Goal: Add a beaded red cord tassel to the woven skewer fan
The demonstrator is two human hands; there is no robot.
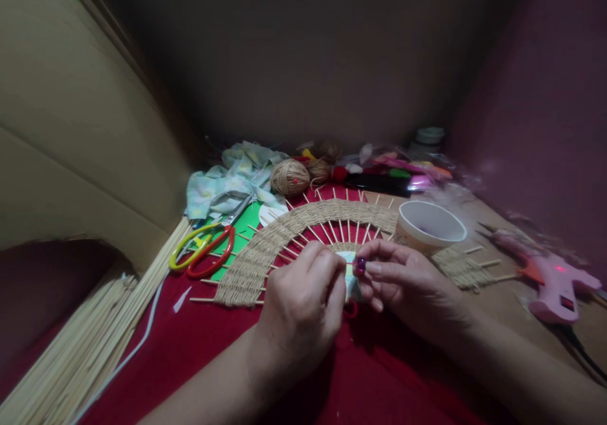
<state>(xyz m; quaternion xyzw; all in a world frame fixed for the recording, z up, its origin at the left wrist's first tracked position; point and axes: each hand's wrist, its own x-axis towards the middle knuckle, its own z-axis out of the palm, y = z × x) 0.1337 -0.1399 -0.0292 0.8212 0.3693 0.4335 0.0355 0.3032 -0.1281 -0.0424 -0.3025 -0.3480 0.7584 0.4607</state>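
Between the thumb and fingers of my right hand (398, 276) is a shiny purple bead (361, 265). My left hand (306, 298) is closed in a pinch just left of it, and a short stretch of red thread (349, 263) runs from its fingertips to the bead. Whether the thread passes through the bead is too small to tell. Behind and below both hands lies a fan-shaped piece woven of twine on thin sticks (303, 221). Its lower middle, with a pale patterned patch, is partly hidden by my hands.
Scissors (222, 254) with yellow and red handles lie left on green paper, near bundled sticks (71, 355). At right are a white bowl (431, 222) and a pink glue gun (554, 286). Twine balls (290, 177) and patterned cloth (227, 188) sit at the back.
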